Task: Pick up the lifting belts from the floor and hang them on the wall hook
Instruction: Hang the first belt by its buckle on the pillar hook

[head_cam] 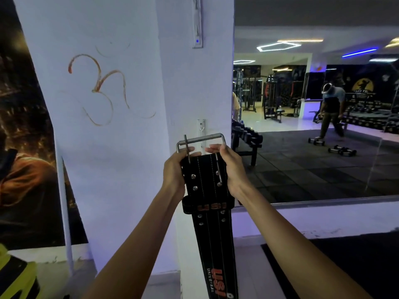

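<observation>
A black leather lifting belt [206,182] with metal studs and red lettering hangs upright in front of the white pillar. My left hand [174,169] grips its top left edge, and my right hand [228,167] grips the top right. The steel buckle [201,140] stands up above my fingers, just below and in front of a small white wall hook [201,128] on the pillar's corner. The belt's lower end runs out of the frame at the bottom.
A second hook strip [197,22] is mounted higher on the pillar. A large mirror [313,117] fills the right, reflecting a dumbbell rack [246,137], loose dumbbells and a person. A dark poster [23,147] covers the left wall. A yellow-black bag [17,275] sits bottom left.
</observation>
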Demonstrator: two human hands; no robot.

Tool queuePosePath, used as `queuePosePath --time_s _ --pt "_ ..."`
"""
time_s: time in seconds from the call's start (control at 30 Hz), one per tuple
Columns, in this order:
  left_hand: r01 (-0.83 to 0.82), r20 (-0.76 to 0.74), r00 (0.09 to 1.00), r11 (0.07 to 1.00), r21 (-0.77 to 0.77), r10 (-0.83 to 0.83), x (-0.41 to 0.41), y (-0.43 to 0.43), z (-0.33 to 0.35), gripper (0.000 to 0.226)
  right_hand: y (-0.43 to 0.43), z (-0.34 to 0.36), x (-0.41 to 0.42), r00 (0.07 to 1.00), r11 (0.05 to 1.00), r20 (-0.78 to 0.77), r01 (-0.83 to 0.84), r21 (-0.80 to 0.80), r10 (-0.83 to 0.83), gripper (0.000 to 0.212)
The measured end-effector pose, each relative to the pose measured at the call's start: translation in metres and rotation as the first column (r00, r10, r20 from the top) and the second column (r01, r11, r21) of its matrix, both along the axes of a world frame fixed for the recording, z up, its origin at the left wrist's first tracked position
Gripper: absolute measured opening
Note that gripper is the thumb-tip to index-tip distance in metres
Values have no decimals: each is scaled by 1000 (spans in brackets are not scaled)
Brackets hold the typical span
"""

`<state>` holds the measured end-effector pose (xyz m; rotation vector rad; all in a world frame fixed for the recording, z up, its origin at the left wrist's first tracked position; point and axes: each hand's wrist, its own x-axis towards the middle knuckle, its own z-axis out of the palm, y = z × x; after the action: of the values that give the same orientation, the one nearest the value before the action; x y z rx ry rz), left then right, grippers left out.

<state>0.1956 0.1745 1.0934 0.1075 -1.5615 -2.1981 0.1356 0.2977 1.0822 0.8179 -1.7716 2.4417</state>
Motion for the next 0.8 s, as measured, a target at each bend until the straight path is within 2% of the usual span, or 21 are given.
queuePosePath --time_s 0.1,0.17,0.2,0.27,0.33,0.37,0.47,0.53,0.63,0.73,0.8 --pt "-37 186 982 999 27 31 -7 0 2 36 -3 -1 2 998 998 -20 67 8 -66 31" --pt "90 274 956 994 62 -103 -11 -4 7 47 -2 1 1 993 993 -4 121 -4 -121 33" --pt "161 297 939 985 67 -174 -11 -7 10 45 -1 3 -2 989 989 10 145 -11 -145 35" --pt "280 287 918 960 21 -274 -12 -11 13 29 4 8 -5 984 984 41 174 -30 -172 35" --pt "341 241 918 937 -74 -315 -11 -11 16 16 7 13 -7 983 983 77 173 -60 -168 33" --pt "325 204 934 933 -151 -293 -11 -9 16 16 8 16 -6 982 983 93 170 -69 -164 33" --pt "96 -8 994 913 -396 -107 -14 0 11 15 5 24 -7 982 982 112 162 -95 -152 32" --pt "-126 -155 986 863 -490 56 -21 4 6 12 0 29 -10 982 983 105 164 -84 -155 32" --pt "-444 -324 890 772 -456 321 -39 -1 12 40 -18 38 -19 981 982 59 189 -29 -187 36" --pt "-560 -407 817 730 -392 408 -65 -13 41 49 -37 62 -36 936 939 -93 343 31 -339 43" --pt "-600 -465 782 701 -385 415 -87 -22 75 49 -46 93 -54 848 868 -235 495 31 -475 51"
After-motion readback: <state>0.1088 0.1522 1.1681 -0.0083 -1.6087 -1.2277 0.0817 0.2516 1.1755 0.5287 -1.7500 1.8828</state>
